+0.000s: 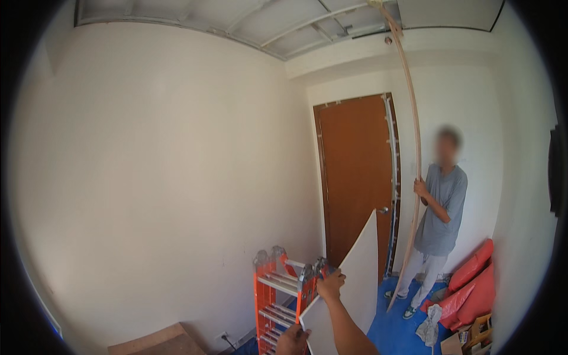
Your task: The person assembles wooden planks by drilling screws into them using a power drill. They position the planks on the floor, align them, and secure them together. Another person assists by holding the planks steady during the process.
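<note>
A large white flat board (355,269) stands tilted in front of me, its upper edge rising toward the door. My left hand (293,340) is closed on its near corner, low in the picture. Farther along the upper edge, my right hand (331,285) grips the board with bent fingers. Just left of the board stands an orange folding ladder (278,302) with grey hinges, very close to my right hand. Across the room a person (441,207) in a grey shirt holds a long wooden pole (414,124) that reaches up to the ceiling.
Behind the board is a brown door (355,177) with taped edges. Red bags (473,290), a crumpled pale cloth (430,325) and cardboard boxes (473,337) lie at the right on blue floor covering. A brown board (154,342) sits lower left. Overhead, the ceiling frame (236,26) is partly exposed.
</note>
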